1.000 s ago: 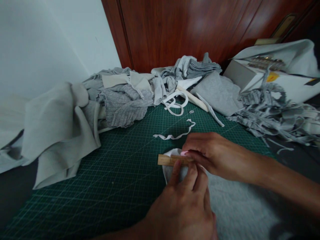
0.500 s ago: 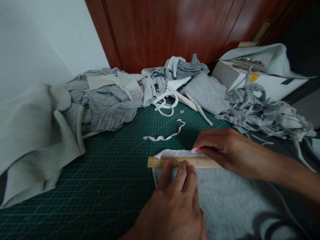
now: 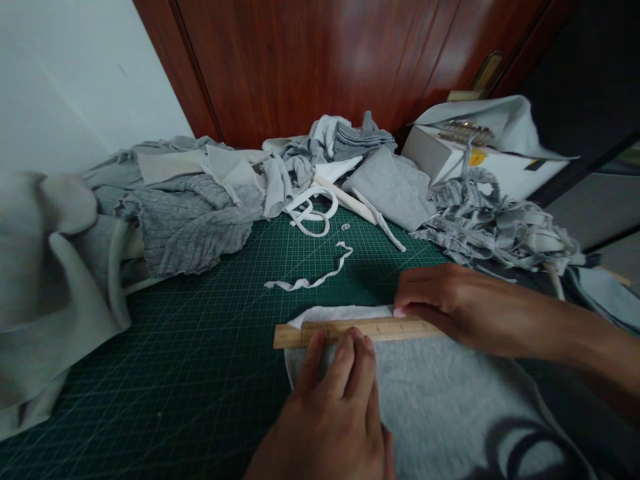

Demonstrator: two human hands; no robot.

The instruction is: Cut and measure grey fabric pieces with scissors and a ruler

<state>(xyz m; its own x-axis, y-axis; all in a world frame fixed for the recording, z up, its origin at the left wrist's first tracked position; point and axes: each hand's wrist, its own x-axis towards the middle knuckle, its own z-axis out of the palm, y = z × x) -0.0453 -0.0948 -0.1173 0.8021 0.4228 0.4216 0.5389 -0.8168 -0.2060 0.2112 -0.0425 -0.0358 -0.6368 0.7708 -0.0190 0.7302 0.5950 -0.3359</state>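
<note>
A light grey piece of fabric (image 3: 440, 400) lies on the green cutting mat (image 3: 165, 360), with a wooden ruler (image 3: 390, 329) across it just below its far edge. Fingers stretched out, my left hand (image 3: 330, 413) presses the ruler flat against the cloth. My right hand (image 3: 445, 303) is closed in a pinch on a small pink piece of tailor's chalk (image 3: 399, 312), mostly hidden by the fingers. The chalk touches the fabric beside the ruler's far edge. The ruler's right end is covered by my right hand.
A thin curled fabric strip (image 3: 320, 279) lies beyond the ruler. Heaped grey fabrics (image 3: 195, 220), white loops (image 3: 315, 230) and a tangle of scraps (image 3: 520, 230) line the back. A white box (image 3: 505, 177) stands at right. A dark ring (image 3: 535, 453) rests on the cloth.
My right hand has slid rightward along the ruler with the chalk, uncovering more of the ruler and the fabric edge. My left hand stays on the ruler. The whole view has shifted rightward.
</note>
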